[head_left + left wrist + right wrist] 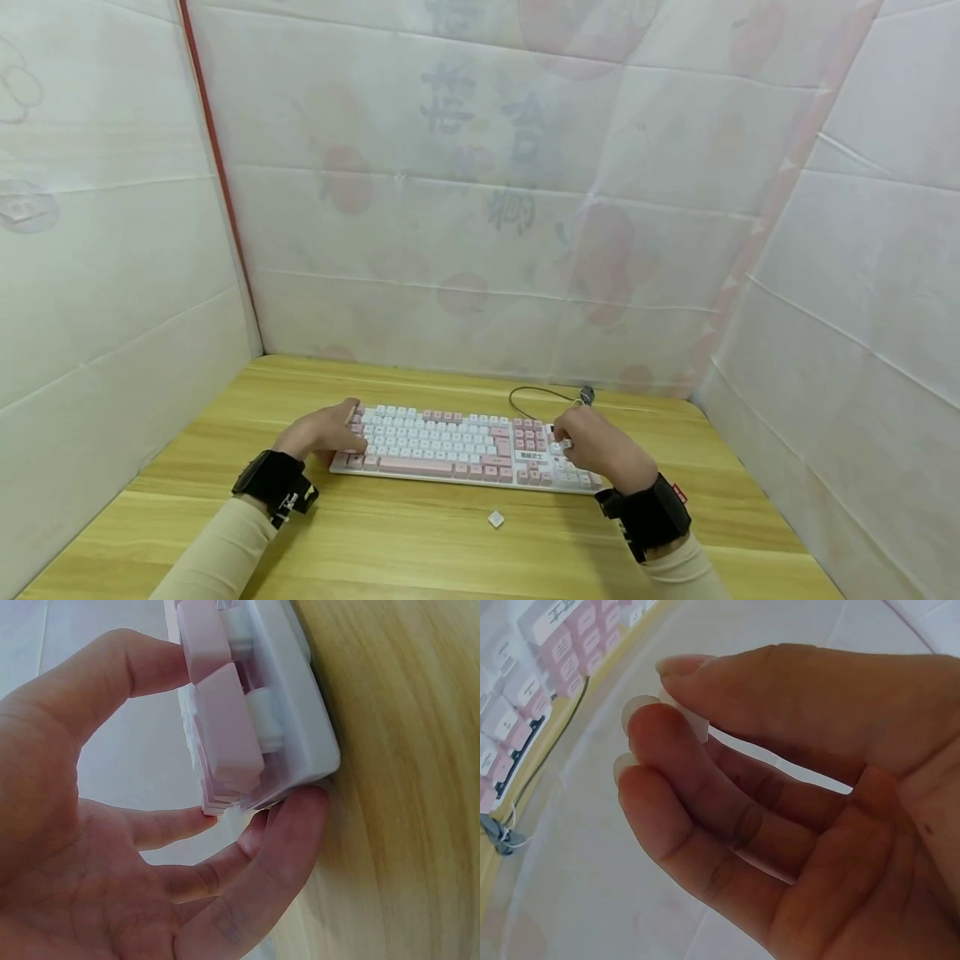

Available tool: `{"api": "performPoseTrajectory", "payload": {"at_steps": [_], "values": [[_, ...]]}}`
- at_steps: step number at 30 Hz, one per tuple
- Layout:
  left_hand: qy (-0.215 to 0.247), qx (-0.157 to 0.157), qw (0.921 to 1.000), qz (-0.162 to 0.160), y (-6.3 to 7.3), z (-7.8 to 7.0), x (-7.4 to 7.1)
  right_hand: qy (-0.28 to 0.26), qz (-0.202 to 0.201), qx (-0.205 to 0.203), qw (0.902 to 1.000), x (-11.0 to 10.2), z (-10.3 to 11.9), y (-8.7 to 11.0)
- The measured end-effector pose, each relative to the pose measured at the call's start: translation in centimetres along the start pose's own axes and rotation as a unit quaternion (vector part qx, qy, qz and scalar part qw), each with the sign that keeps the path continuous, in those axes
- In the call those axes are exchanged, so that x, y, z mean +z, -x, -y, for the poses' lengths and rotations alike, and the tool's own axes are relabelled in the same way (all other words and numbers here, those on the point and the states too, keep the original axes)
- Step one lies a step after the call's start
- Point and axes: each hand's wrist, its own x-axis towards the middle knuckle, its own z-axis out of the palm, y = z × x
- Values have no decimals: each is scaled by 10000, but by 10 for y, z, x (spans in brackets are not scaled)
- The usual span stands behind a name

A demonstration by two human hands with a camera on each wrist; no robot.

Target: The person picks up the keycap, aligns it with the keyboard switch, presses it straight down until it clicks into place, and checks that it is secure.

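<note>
A pink-and-white keyboard (431,442) lies across the wooden table. At its left end, my left hand (324,431) grips the edge; in the left wrist view the thumb touches a pink keycap (206,641) and other fingers curl round the keyboard's corner. My right hand (603,446) is over the number pad. Between its thumb and fingers it pinches a small white keycap (698,727), mostly hidden by the fingertips. A dark strip without keycaps (523,759) shows near the keyboard's edge in the right wrist view. Another loose white keycap (496,519) lies in front of the keyboard.
Behind the keyboard's right part, a thin cable (540,388) loops to a grey bundled plug end (587,395). Pale printed sheets (465,250) wall in the table (390,542) at the back and both sides.
</note>
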Motion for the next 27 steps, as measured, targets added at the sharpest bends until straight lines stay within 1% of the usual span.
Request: {"api": "performPoseTrajectory", "payload": {"at_steps": [2,6,9,11,16,21,27], "values": [[15,-10,10000,10,1,-1,0,-17,33,53,10000,1,-2,0],[15,-54,10000,30,1,-1,0,-219,91,233,9994,1,-7,0],[23,-80,10000,42,1,-1,1,-375,102,284,9988,1,-12,-1],[41,-91,9999,48,1,-1,1,-360,72,214,9991,1,-14,-1],[14,-82,10000,34,1,0,1,-354,58,205,9991,1,-17,-2],[-8,-57,10000,3,-1,1,2,-392,199,406,9982,2,-18,-3],[43,-31,10000,2,-1,2,1,-340,108,592,9976,4,-22,-4]]}}
